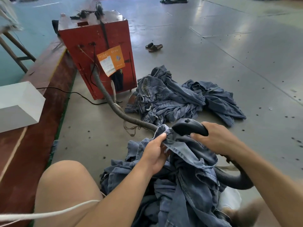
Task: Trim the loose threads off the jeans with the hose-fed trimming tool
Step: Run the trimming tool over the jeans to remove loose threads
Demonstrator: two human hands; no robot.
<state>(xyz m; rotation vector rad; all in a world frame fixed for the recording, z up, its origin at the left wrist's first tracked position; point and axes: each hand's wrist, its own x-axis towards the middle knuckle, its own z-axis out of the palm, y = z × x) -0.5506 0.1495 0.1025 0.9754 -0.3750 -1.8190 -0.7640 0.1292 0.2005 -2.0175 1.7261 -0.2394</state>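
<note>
Big open workshop with a grey concrete floor (213, 54), and the person is sitting right down on it with the work in their lap, which makes sense since everything they need is within arm's reach.

The jeans (185, 164) being worked on are bunched over the legs, with one hemmed edge pulled up toward the tool. The left hand (155, 154) pinches that edge between thumb and fingers, I'd guess to keep the seam taut and raised so stray threads stick out where the head can catch them. The right hand (216, 138) is wrapped around the handle of the black trimming tool (188, 127), nose pointed left and sitting right against the raised denim edge. So both hands are full: one on fabric, one on the tool.

The ribbed hose (114, 104) runs from the tool's back end, loops under the right forearm, then across the floor to the red machine box (98, 46) up ahead, presumably the suction unit. The slack in that loop looks deliberate, letting the wrist move freely.

Just beyond the tool is a heap of more jeans (180, 97) on the floor; can't tell if it's the done pile or the waiting one. A pair of sandals (154, 47) sits further out, and a white box (18, 104) is off to the left.
</note>
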